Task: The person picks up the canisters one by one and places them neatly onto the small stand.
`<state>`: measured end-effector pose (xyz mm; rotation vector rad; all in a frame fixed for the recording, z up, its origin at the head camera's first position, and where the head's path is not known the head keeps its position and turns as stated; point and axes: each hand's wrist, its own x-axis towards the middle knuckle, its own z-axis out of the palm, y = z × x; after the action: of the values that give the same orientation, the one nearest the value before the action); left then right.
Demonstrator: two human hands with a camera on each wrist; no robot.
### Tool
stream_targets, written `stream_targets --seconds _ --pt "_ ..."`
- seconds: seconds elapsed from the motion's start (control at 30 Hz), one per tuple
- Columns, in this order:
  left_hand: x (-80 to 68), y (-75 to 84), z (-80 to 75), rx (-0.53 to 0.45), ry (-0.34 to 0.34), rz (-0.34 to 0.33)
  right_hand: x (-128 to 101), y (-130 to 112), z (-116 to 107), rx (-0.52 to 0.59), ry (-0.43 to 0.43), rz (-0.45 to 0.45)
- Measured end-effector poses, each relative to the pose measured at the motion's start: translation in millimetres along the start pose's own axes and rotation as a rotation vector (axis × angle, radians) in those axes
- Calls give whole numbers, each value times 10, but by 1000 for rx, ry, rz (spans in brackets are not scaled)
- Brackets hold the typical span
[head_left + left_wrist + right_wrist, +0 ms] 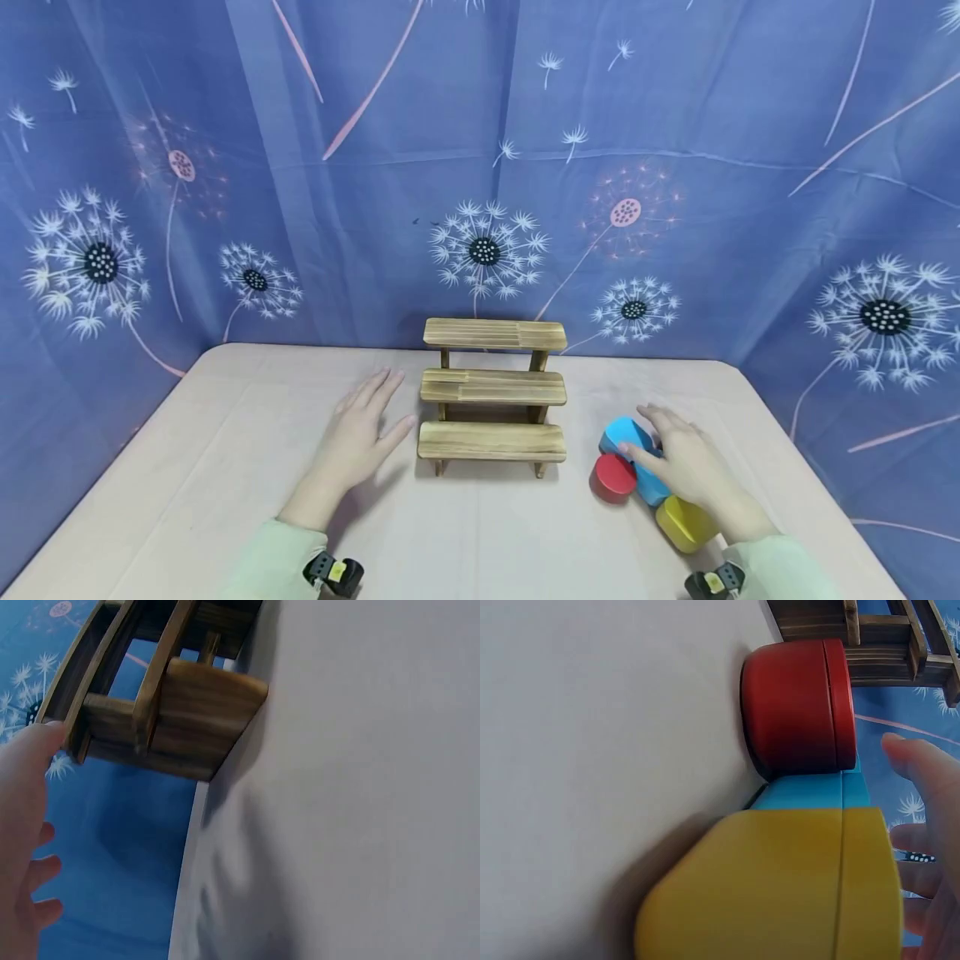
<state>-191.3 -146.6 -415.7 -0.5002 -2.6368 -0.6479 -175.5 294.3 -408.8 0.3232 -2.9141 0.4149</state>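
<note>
Yellow block (685, 522) nearest, right hand (693, 467) fingers relaxed, resting over blue block (633, 454) beside red cylinder (614, 477), left hand (360, 437) flat, fingers released, on counter (225, 467) beside wooden step rack (491, 392).

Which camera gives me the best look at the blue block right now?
The head view: the blue block lies on the table with the right hand over it. The right wrist view shows only a blue strip between red and yellow blocks. The left wrist view misses it.
</note>
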Motion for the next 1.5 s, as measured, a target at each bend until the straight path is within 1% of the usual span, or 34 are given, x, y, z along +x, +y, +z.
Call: stream_targets --seconds 0.2,0.3,0.5,0.7,0.97,1.13,1.23,1.33,1.43,1.5 --pt "28 56 99 -62 61 20 11 -8 43 24 -28 37" --pt "51 89 133 -103 89 11 23 -20 49 36 -39 57" --pt "93 138 211 -168 105 -47 34 -49 59 66 -54 76" --pt "122 181 292 -254 129 -92 16 -55 97 76 -66 103" --pt "142 189 379 -341 190 -152 -9 -59 151 93 -57 135" --pt "155 203 418 -438 230 -204 -13 -46 167 109 -32 129" --pt "162 216 432 -533 217 -254 -15 -25 161 116 -14 113" --pt "174 227 434 -660 172 -312 -20 -1 133 119 -6 100" --pt "197 227 448 -773 127 -360 -20 24 95 117 -25 100" --pt "212 227 463 -825 103 -378 -21 37 70 115 -51 107"
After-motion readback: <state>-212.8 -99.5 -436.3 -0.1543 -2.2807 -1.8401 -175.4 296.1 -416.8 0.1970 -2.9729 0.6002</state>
